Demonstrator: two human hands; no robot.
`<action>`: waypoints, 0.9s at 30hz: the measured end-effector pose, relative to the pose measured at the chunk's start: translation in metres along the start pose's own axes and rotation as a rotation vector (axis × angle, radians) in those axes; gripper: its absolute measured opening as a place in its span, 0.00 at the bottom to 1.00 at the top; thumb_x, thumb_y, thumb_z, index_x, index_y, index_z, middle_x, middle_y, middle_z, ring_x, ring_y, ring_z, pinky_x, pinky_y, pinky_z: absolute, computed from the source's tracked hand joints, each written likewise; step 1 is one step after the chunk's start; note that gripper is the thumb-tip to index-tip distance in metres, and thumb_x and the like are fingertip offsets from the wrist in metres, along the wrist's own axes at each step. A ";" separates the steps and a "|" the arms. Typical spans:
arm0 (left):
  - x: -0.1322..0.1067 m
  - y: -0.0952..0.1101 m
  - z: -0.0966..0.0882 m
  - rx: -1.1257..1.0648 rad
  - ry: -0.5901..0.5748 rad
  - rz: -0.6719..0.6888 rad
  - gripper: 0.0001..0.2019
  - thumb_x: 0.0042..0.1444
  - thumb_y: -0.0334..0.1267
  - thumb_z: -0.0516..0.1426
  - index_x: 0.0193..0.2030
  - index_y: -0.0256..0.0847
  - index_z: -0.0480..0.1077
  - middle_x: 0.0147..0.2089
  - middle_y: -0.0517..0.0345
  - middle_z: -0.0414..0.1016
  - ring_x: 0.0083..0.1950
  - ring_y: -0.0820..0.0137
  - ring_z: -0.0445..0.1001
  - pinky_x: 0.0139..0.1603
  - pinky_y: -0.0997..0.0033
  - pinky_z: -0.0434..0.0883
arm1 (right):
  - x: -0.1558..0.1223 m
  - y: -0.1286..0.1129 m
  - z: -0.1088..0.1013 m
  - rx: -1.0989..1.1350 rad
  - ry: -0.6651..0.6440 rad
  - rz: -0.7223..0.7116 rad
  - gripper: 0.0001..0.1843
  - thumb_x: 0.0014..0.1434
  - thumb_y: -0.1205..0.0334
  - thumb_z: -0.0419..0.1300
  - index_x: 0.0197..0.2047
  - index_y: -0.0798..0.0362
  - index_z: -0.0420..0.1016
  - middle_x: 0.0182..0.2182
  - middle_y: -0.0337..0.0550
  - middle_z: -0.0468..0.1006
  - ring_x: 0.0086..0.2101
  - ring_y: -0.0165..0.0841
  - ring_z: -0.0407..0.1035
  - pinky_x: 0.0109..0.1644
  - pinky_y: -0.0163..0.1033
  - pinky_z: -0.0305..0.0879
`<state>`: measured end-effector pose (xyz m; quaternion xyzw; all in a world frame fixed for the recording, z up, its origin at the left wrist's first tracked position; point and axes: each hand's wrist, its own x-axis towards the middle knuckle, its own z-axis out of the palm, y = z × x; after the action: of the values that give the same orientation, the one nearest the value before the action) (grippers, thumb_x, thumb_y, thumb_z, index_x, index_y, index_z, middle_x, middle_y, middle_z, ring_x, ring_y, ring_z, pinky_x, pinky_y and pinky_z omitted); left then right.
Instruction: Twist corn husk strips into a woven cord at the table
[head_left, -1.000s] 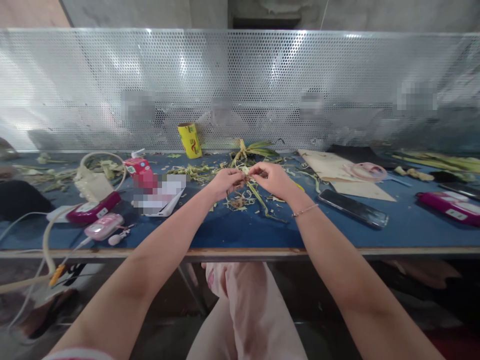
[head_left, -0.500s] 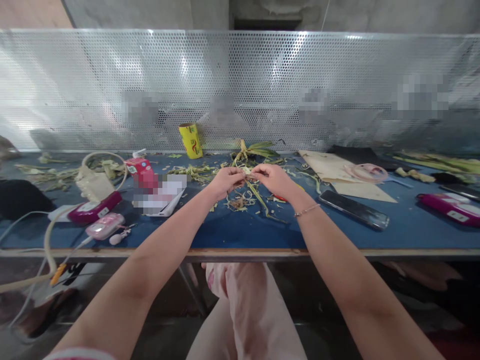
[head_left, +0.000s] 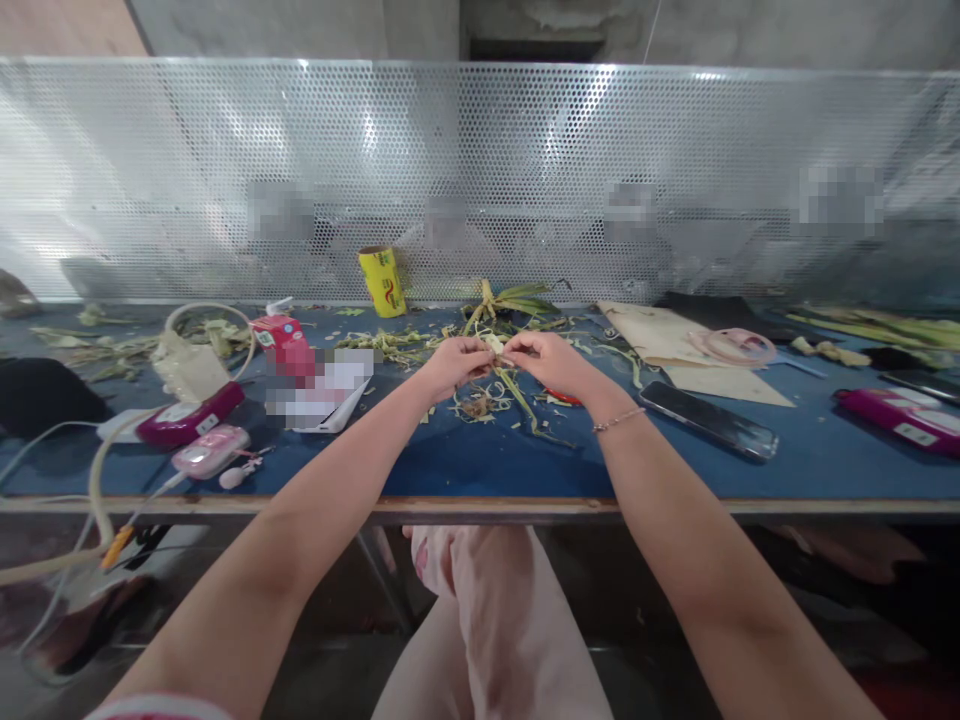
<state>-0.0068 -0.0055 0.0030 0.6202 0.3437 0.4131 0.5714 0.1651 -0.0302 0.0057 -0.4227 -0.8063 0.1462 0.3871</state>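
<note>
My left hand (head_left: 454, 364) and my right hand (head_left: 546, 359) meet over the middle of the blue table (head_left: 480, 460), fingers pinched together on a small pale plant stalk (head_left: 495, 347). Both hands are closed on it, fingertips almost touching. Below them lies a heap of peeled scraps and roots (head_left: 480, 404) with a green strip trailing toward me. A bundle of green and yellow stalks (head_left: 510, 300) lies just behind my hands.
A yellow roll (head_left: 382, 281) stands by the perforated metal screen. Left: a red carton (head_left: 281, 338), magenta and pink devices (head_left: 187, 420), cables. Right: a black phone (head_left: 709, 417), cardboard sheets (head_left: 675, 345), a magenta case (head_left: 900, 415). Plant trimmings litter the far edge.
Both hands have stayed together over the same spot, with only slight finger movement on the stalk. Nothing else has moved.
</note>
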 end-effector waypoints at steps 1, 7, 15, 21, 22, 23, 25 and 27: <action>0.000 0.000 0.000 0.005 -0.003 0.001 0.02 0.48 0.28 0.57 0.26 0.32 0.68 0.24 0.58 0.72 0.23 0.83 0.66 0.33 0.78 0.66 | 0.000 0.001 0.000 -0.008 -0.009 -0.001 0.09 0.55 0.61 0.53 0.34 0.54 0.72 0.30 0.42 0.75 0.30 0.30 0.66 0.37 0.37 0.61; 0.000 -0.002 -0.001 0.030 -0.041 0.006 0.02 0.46 0.29 0.58 0.26 0.32 0.69 0.23 0.59 0.72 0.23 0.82 0.66 0.31 0.78 0.66 | 0.003 0.010 0.000 -0.014 -0.074 -0.012 0.10 0.57 0.59 0.51 0.34 0.53 0.71 0.27 0.39 0.72 0.27 0.28 0.64 0.34 0.35 0.60; 0.004 -0.007 -0.005 0.070 -0.119 0.032 0.03 0.46 0.29 0.58 0.24 0.32 0.69 0.20 0.60 0.69 0.21 0.83 0.64 0.26 0.80 0.63 | 0.000 0.005 0.000 0.085 -0.155 0.027 0.09 0.58 0.61 0.49 0.34 0.52 0.69 0.27 0.38 0.72 0.28 0.28 0.67 0.35 0.35 0.62; 0.003 -0.006 -0.005 0.044 -0.138 0.010 0.03 0.46 0.29 0.59 0.26 0.31 0.69 0.24 0.57 0.72 0.22 0.83 0.65 0.27 0.81 0.64 | 0.001 0.006 0.001 0.065 -0.126 0.046 0.10 0.57 0.60 0.50 0.34 0.52 0.71 0.27 0.39 0.73 0.27 0.28 0.66 0.34 0.35 0.62; 0.003 -0.006 -0.005 0.029 -0.145 0.003 0.03 0.46 0.29 0.59 0.25 0.31 0.69 0.25 0.56 0.72 0.23 0.83 0.65 0.27 0.81 0.64 | 0.002 0.006 0.001 0.049 -0.100 0.046 0.10 0.57 0.60 0.51 0.33 0.52 0.71 0.27 0.39 0.73 0.27 0.28 0.66 0.33 0.35 0.62; 0.003 -0.005 -0.005 0.011 -0.153 -0.004 0.03 0.46 0.29 0.59 0.25 0.31 0.69 0.26 0.56 0.73 0.23 0.83 0.66 0.28 0.81 0.65 | 0.002 0.006 0.002 0.034 -0.072 0.045 0.10 0.56 0.60 0.51 0.33 0.53 0.72 0.27 0.39 0.74 0.27 0.28 0.65 0.33 0.35 0.61; 0.002 -0.004 -0.004 -0.023 -0.156 -0.019 0.04 0.45 0.30 0.60 0.26 0.31 0.69 0.26 0.56 0.73 0.23 0.84 0.66 0.29 0.80 0.65 | 0.002 0.005 0.002 0.008 -0.020 0.035 0.10 0.56 0.60 0.52 0.32 0.53 0.73 0.26 0.40 0.74 0.27 0.29 0.65 0.34 0.36 0.61; 0.002 -0.003 -0.004 -0.051 -0.144 -0.030 0.04 0.46 0.30 0.60 0.26 0.31 0.68 0.26 0.57 0.73 0.23 0.84 0.66 0.30 0.81 0.66 | 0.002 0.003 0.003 -0.013 0.021 0.010 0.10 0.55 0.60 0.53 0.31 0.54 0.73 0.26 0.40 0.74 0.27 0.30 0.66 0.33 0.37 0.61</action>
<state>-0.0096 -0.0016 -0.0002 0.6283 0.3007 0.3674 0.6163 0.1641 -0.0259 0.0031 -0.4305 -0.8010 0.1385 0.3923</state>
